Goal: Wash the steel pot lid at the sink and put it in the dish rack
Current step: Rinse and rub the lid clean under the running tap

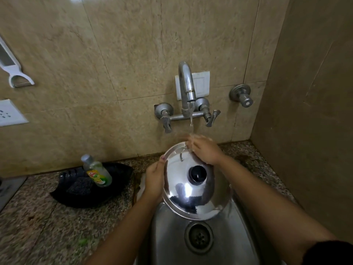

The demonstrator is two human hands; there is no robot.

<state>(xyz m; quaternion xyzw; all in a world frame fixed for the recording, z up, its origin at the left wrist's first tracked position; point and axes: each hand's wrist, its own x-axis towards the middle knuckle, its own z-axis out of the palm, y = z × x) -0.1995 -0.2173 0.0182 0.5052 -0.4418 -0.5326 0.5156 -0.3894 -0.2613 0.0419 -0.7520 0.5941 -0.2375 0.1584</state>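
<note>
The left hand (154, 183) grips the steel pot lid (193, 185) by its left rim, tilted over the sink (168, 236). The right hand (205, 150) lies on its far edge under the tap's (186, 87) running water.

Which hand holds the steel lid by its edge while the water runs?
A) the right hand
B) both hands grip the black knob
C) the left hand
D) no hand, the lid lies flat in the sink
C: the left hand grips the left edge of the lid, while the right hand rubs its far rim under the water stream; the black knob is untouched.
</note>
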